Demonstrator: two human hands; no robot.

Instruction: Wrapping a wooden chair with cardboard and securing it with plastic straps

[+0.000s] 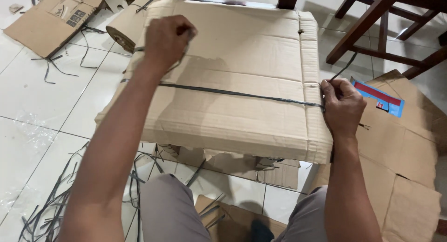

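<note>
Grip of right hand [343, 107]: closed tight on the dark plastic strap [237, 94] at the right edge of the cardboard-wrapped bundle [233, 51], strap end sticking up and away past the knuckles toward the chair legs. Grip of left hand [166, 39]: curled into a fist over the bundle's upper left part, apparently pinching a thin strap there; fingers folded under, so exact hold hard to tell.

Strap stretched taut across the top of the bundle, from the left edge under the left forearm to the right hand, lying flat on the cardboard. Bundle wide and flat-topped, brown corrugated cardboard folded over the edges, standing on the white tiled floor [28, 107] right in front of the knees, in grey trousers [170, 209].

Around it: loose offcuts of dark strap [51, 204] scattered on the floor at lower left and under the bundle; a roll of brown cardboard [122, 34] just beside the bundle's upper left corner; a flattened cardboard box [56, 18] further left; flat cardboard sheets [405, 149] to the right, with a blue and red paper label [379, 97] lying on them near the right hand; dark wooden chair legs [372, 27] at upper right.
</note>
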